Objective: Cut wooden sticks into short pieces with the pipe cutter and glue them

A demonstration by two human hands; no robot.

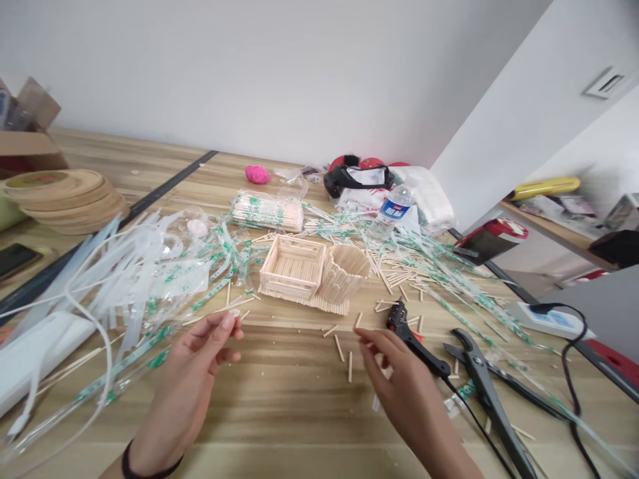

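My left hand (207,349) is closed in a pinch, with a small whitish piece (234,313) at the fingertips, too small to name. My right hand (394,372) reaches low over the table, slightly blurred, its fingers stretched out and apart. Close to its fingertips lie short wooden sticks (350,367). Beyond both hands stands a square tray-like box made of sticks (292,287), joined on a stick base to a round stick cup (347,273). A black hot glue gun (417,346) lies just right of my right hand.
Large pliers (482,376) lie at the right near a white power strip (549,320). Plastic wrappers (174,273) and loose sticks spread on both sides. Behind are a packed stick bundle (267,211), pink yarn (257,174) and a water bottle (392,213). Wooden rolls (67,199) stand at left.
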